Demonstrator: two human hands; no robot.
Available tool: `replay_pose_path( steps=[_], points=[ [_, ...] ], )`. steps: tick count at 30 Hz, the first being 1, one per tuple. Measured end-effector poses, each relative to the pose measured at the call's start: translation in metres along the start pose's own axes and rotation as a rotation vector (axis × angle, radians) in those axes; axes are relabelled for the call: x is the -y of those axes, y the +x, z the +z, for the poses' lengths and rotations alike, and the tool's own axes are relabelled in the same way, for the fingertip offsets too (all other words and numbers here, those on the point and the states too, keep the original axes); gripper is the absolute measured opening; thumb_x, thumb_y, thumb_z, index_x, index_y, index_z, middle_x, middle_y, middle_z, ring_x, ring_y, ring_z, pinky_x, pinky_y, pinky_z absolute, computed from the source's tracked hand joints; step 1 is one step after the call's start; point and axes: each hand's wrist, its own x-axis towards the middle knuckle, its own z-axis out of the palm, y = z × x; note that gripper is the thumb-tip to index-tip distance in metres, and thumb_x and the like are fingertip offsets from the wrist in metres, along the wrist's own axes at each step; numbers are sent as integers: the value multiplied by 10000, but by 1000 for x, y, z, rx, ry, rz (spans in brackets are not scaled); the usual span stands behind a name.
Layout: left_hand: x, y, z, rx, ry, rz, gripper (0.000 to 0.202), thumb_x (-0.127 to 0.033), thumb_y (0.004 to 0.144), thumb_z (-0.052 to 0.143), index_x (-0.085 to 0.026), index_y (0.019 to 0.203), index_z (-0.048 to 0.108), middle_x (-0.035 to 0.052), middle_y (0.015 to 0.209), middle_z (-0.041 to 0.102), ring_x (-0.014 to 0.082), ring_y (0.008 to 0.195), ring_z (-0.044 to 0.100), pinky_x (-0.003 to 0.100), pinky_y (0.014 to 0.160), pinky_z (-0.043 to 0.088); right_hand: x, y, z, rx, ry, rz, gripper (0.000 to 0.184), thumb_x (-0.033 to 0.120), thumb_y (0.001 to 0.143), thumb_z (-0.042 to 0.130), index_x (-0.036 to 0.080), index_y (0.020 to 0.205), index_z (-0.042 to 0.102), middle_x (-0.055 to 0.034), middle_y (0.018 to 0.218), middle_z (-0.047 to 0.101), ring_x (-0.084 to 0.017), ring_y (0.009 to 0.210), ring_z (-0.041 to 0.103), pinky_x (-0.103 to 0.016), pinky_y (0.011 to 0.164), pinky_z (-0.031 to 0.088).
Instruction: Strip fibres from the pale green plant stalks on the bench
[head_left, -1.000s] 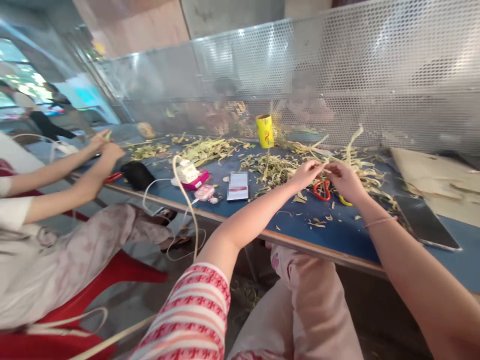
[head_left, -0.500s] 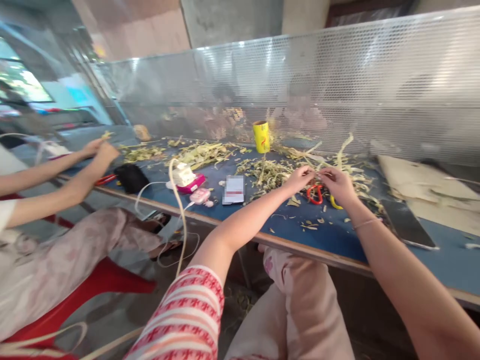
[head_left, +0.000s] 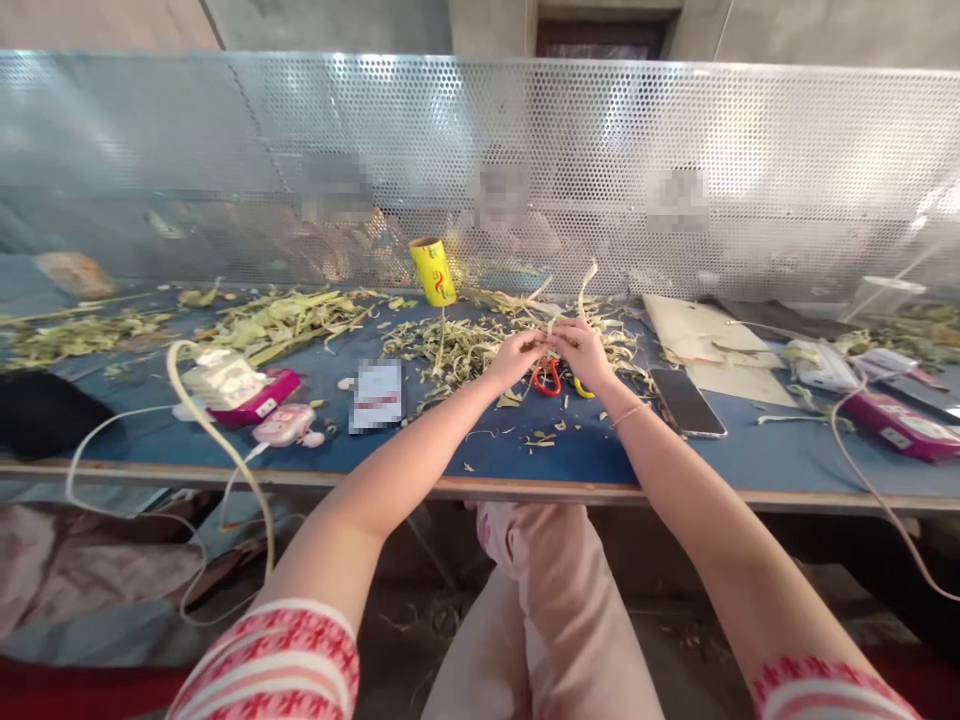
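My left hand point(head_left: 523, 355) and my right hand point(head_left: 583, 352) meet over the table, fingers pinched together around a pale green plant strip point(head_left: 588, 286). One curled end of the strip seems to rise above my right hand; the gripped part is mostly hidden by my fingers. Right below my hands lie a red looped handle point(head_left: 547, 378) and a yellow one point(head_left: 583, 388), which look like scissor handles. A heap of shredded, dry-looking plant strips point(head_left: 457, 345) spreads behind and to the left of my hands. Small scraps point(head_left: 540, 440) are scattered in front.
A yellow tube point(head_left: 433, 273) leans near the perforated metal screen point(head_left: 480, 140). Left are a pixelated phone-like object point(head_left: 376, 395), a magenta power strip point(head_left: 255, 395) and cables. A dark phone point(head_left: 687, 402), cardboard point(head_left: 712, 340) and another power strip point(head_left: 904, 422) are right.
My view has swung to the right, bringing the right-hand power strip into sight. The co-worker's hands on the left have left the picture. My hands stay together over the heap.
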Motion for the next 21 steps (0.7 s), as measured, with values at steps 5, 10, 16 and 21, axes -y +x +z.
replay_pose_path(
  steps=[5, 10, 16, 21],
  points=[
    [-4, -2, 0, 3, -14, -7, 126, -261, 743, 668, -161, 695, 608, -28, 589, 555, 102, 581, 536, 236, 626, 411, 2, 0, 1, 24, 38, 86, 155, 323, 791, 619, 182, 830, 670, -57, 852, 653, -175, 781, 601, -354, 758, 505],
    [3, 0, 1, -48, -126, -40, 308, -461, 751, 672, -169, 736, 575, -25, 668, 556, 105, 630, 570, 250, 679, 468, 7, -2, 0, 25, -57, 23, 165, 339, 772, 625, 189, 709, 598, -30, 743, 603, -163, 709, 543, -327, 699, 470],
    [9, 3, -1, -85, -75, -21, 283, -425, 786, 643, -172, 699, 548, -30, 636, 528, 99, 596, 546, 229, 618, 447, 10, -3, 3, 66, -60, 14, 196, 362, 798, 608, 191, 703, 592, -18, 678, 578, -155, 667, 512, -306, 662, 442],
    [9, 3, -1, -83, -45, -21, 320, -402, 818, 612, -170, 637, 488, -44, 575, 455, 81, 549, 487, 216, 581, 412, 16, -5, 3, 75, -74, -14, 281, 433, 832, 578, 181, 712, 602, -28, 694, 582, -148, 651, 504, -306, 655, 426]
  ],
)
